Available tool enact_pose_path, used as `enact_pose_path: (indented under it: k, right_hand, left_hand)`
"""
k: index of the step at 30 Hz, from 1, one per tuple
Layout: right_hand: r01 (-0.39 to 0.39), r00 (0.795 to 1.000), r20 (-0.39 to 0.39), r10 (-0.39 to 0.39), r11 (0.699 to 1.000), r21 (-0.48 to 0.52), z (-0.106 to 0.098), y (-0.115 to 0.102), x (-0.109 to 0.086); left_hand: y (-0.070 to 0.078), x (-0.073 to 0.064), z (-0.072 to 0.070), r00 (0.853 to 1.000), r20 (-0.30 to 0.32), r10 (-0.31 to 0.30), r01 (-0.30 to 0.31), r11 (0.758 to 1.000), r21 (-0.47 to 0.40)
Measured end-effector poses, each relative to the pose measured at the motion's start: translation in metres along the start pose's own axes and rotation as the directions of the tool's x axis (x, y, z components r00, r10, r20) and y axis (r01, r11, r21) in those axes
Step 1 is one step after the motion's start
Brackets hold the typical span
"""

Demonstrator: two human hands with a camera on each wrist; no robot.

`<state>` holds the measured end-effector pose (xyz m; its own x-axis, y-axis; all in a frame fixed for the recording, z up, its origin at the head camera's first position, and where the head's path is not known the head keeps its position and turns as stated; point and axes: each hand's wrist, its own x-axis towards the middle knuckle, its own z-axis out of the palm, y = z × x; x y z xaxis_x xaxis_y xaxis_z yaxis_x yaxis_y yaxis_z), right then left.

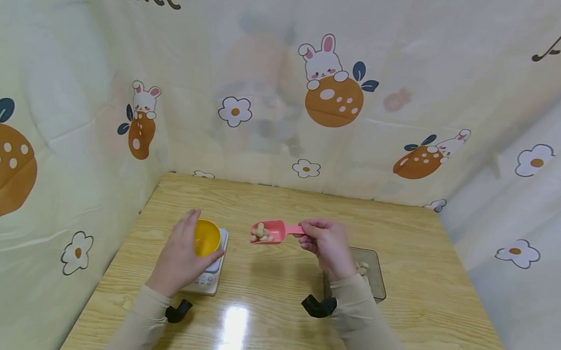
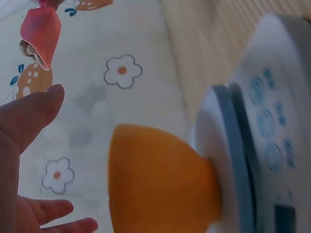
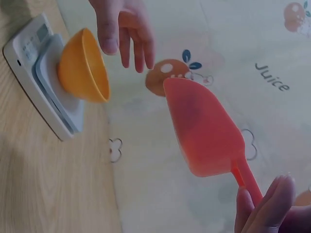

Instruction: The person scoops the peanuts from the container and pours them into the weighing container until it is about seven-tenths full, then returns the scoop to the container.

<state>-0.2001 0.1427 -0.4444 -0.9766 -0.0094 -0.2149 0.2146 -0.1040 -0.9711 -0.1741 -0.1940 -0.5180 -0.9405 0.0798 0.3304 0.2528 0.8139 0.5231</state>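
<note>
My right hand pinches the handle of a pink scoop, held in the air over the middle of the table. Several peanuts in shells lie toward the scoop's front end. A yellow bowl stands upright on a white kitchen scale at the left. Above the bowl's near left side is my left hand, fingers and thumb spread and holding nothing. In the right wrist view, that left hand is apart from the bowl, and the scoop shows its underside.
A grey tray with more peanuts sits on the wooden table at the right, partly hidden by my right forearm. Patterned cloth hangs behind the table and along both sides.
</note>
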Motion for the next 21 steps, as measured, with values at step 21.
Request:
enact_pose_path:
  k: [21]
  right_hand:
    - [0.038, 0.998, 0.055, -0.035, 0.998, -0.058, 0.095, 0.027, 0.026]
  left_hand:
    - [-0.053, -0.020, -0.006, 0.967, 0.173, -0.186, 0.187, 0.982, 0.011]
